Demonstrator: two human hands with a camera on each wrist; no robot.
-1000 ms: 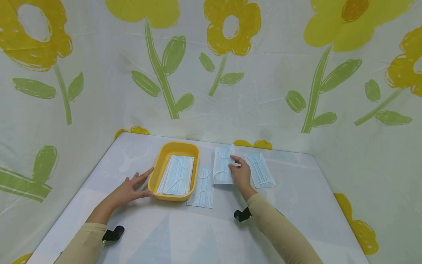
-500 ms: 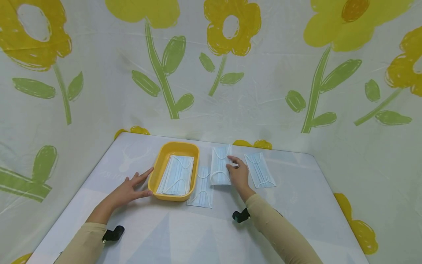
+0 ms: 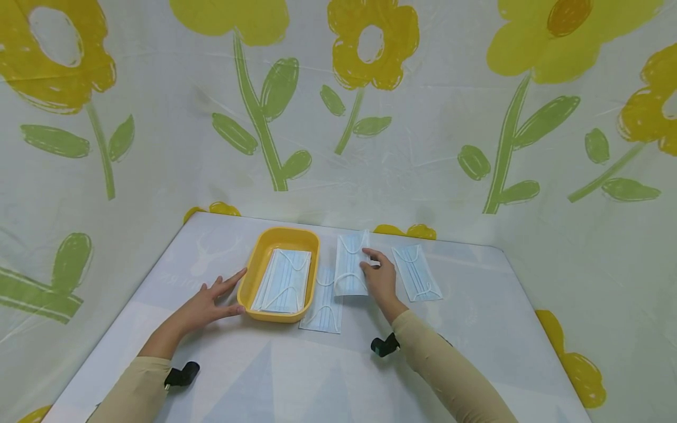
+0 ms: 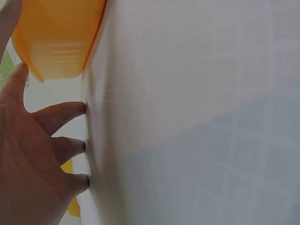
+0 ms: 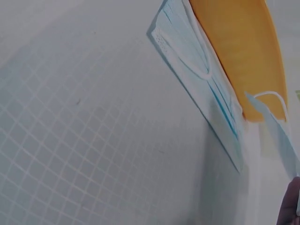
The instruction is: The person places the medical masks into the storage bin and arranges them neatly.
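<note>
My right hand (image 3: 383, 281) pinches a light-blue face mask (image 3: 349, 264) by its right edge, the mask raised with its ear loops facing up. In the right wrist view the held mask (image 5: 276, 133) appears edge-on, tilted. My left hand (image 3: 214, 302) has its fingers spread at the left side of a yellow tray (image 3: 288, 235). The left wrist view shows one fingertip right at the tray wall (image 4: 56, 42) and other fingertips down on the table. Inside the tray lies a small stack of face masks (image 3: 285, 282). Another mask (image 3: 322, 314) lies flat along the tray's right side, partly hidden by the held one.
One more face mask (image 3: 418, 273) lies slightly turned on the table (image 3: 296, 376), right of my right hand. A flower-print cloth (image 3: 423, 147) rises behind the table and at both sides. Black wrist devices (image 3: 385, 345) show below both forearms.
My right hand has shifted a little to the left with the pinched mask, which now covers more of the mask beside the tray. The left hand and tray have stayed put.
</note>
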